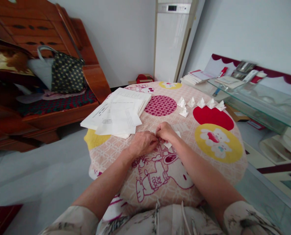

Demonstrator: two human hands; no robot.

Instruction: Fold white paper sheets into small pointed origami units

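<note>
My left hand (144, 143) and my right hand (167, 132) meet over the round table, their fingers closed in a pinch. Between and beneath them is a small piece of white paper (168, 145), its corners showing past my right hand; the fingers hide most of it. Small folded white paper pieces (201, 103) stand in a row toward the far right, with one more in front of the row's left end. Close to my left hand lies a stack of printed white sheets (118, 112), loosely fanned.
A patterned tablecloth (157, 192) covers the table. To the right is a glass-topped stand (265, 104) with papers and a metal bowl (244, 66). A wooden bench (94, 81) holding a dark patterned bag (67, 71) is at left. Behind stands a tall white air conditioner (171, 45).
</note>
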